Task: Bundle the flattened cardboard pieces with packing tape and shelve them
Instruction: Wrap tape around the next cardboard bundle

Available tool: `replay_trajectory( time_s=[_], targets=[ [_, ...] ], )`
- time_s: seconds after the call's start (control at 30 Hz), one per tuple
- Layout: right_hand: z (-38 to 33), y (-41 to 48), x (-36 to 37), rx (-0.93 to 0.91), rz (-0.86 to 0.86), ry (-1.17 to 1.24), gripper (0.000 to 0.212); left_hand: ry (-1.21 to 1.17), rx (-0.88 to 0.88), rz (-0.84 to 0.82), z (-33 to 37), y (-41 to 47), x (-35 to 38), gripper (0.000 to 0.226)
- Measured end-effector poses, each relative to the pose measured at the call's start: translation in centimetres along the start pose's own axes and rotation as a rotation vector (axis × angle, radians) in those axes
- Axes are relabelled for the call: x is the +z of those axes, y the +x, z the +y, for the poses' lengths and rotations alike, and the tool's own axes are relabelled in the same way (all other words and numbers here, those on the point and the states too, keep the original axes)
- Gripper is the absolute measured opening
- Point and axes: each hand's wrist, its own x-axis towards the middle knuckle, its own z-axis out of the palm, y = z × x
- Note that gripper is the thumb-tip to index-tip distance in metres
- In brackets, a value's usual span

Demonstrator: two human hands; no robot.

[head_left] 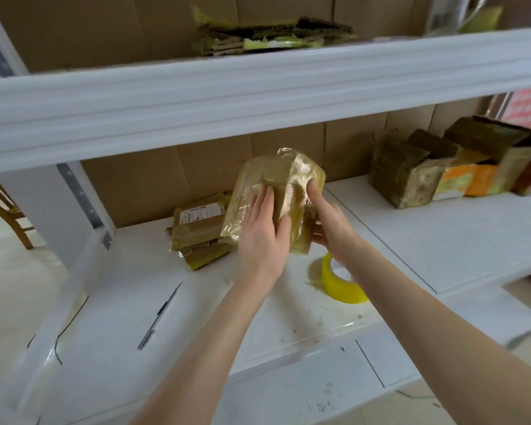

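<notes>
A person stands at a white shelf (442,240) and holds a taped cardboard bundle (276,191) in the air just above it, in front of the shelf's cardboard back wall. The left hand (264,231) lies flat on the bundle's broad near face, fingers straight and pressing. The right hand (322,219) has its grip closed round the right edge, one digit on top and the rest curled beneath. The bundle is a thick slab fully skinned in glossy yellowish tape. Its long axis stands nearly upright, the top leaning away toward the back wall and the broad face turned toward the person. It is probably light and stiff, but the slick tape may slide under the fingers, so it is best held across its thickness at the edges, with a palm steadying the face. A yellow tape roll (341,283) sits on the shelf below the right wrist. A finished bundle (200,231) lies flat to the left, and more bundles (411,179) stand well apart on the right.
</notes>
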Motion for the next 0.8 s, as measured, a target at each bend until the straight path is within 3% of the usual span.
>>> replay_trajectory(
  time_s=[0.1, 0.23, 0.43, 0.57, 0.63, 0.8],
  targets=[
    [-1.5, -0.6, -2.7, -0.037, 0.078, 0.032, 0.098, 0.010, 0.197, -0.069, 1.5, 1.1, 0.9, 0.051],
    [-2.0, -1.4, -7.4, -0.056, 0.116, 0.107, 0.074, -0.041, 0.308, -0.094, 3.6, 0.9, 4.9, 0.054],
    [-2.2, -0.9, -17.0, -0.114, 0.280, 0.158, 0.050, -0.200, 0.202, -0.081, 8.1, 0.2, 13.1, 0.059],
    [-1.2, 0.2, -26.4, -0.168, 0.366, 0.086, 0.086, -0.198, 0.186, -0.106, 12.5, -0.3, 20.8, 0.060],
    [-0.4, 0.7, -31.4, -0.185, 0.371, 0.064, 0.090, -0.185, 0.149, -0.118, 15.2, -0.8, 25.2, 0.060],
    [1.3, 2.5, -42.2, -0.144, 0.344, -0.073, 0.063, -0.126, 0.059, -0.263, 20.6, -1.4, 34.5, 0.054]
  ],
)
